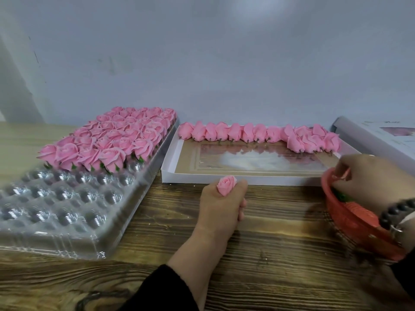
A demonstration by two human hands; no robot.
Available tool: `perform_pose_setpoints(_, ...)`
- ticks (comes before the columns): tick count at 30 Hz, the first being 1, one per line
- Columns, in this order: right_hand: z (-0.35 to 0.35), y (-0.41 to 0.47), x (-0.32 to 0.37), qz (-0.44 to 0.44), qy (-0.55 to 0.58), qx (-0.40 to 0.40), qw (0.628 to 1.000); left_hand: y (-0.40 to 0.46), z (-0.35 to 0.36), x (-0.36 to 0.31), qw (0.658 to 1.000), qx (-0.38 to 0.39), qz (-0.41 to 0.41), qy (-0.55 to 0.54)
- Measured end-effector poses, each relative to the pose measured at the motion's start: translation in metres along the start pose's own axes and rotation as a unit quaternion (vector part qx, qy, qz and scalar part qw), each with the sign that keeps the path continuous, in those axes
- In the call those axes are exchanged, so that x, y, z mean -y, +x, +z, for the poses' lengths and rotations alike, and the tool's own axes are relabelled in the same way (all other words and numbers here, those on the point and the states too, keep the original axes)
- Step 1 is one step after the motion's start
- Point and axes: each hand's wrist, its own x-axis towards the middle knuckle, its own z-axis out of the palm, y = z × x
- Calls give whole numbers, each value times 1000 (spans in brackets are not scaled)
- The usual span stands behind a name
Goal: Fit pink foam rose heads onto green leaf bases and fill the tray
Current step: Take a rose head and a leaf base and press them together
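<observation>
No writing could be read anywhere; the print on the sheet point(388, 135) at 2 o'clock was too blurred. The left hand point(221, 205), near the middle of the wooden table point(280, 254), had its fingers curled around one pink rose head point(226, 184), which stood upright with its petals pointing up and a little away toward 12 o'clock. The right hand point(368, 176), at 3 o'clock, reached into the red basket point(350, 223), where something green point(340, 195) lay; its fingers were bent, but I cannot tell if they grasped anything. At 12 o'clock the white box point(170, 162) held loose rose heads point(258, 133) along its far wall, lying on their sides with stems toward the person. At 10 o'clock the clear plastic tray point(74, 212) carried finished roses point(112, 140) upright in its far rows, and its near cells were unfilled.
</observation>
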Motion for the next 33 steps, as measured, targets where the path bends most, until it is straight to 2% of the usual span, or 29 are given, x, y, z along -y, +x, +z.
perform_pose_setpoints(4,8,5,-7,-8,-70,105,992,1,-1,1,1000,6,7,-1)
perform_pose_setpoints(8,13,9,-8,-4,-70,142,987,0,-1,1,1000,10,8,-2)
perform_pose_setpoints(12,14,10,-10,3,-92,115,989,1,-1,1,1000,2,0,-11)
perform_pose_setpoints(15,12,9,-11,18,-44,58,997,1,-1,0,1000,-2,-4,-17)
perform_pose_setpoints(17,13,10,-12,18,-39,53,998,1,-1,0,1000,-1,-7,-17)
perform_pose_setpoints(20,16,11,-15,40,-59,92,993,1,-2,0,1000,-3,-8,-13)
perform_pose_setpoints(23,14,10,-14,24,-42,87,995,1,-2,0,1000,-4,-8,-13)
perform_pose_setpoints(28,15,10,-16,-9,-79,142,987,1,-2,0,1000,-4,-11,-18)
perform_pose_setpoints(33,23,13,-22,23,-83,66,994,2,-2,0,1000,-2,-10,-19)
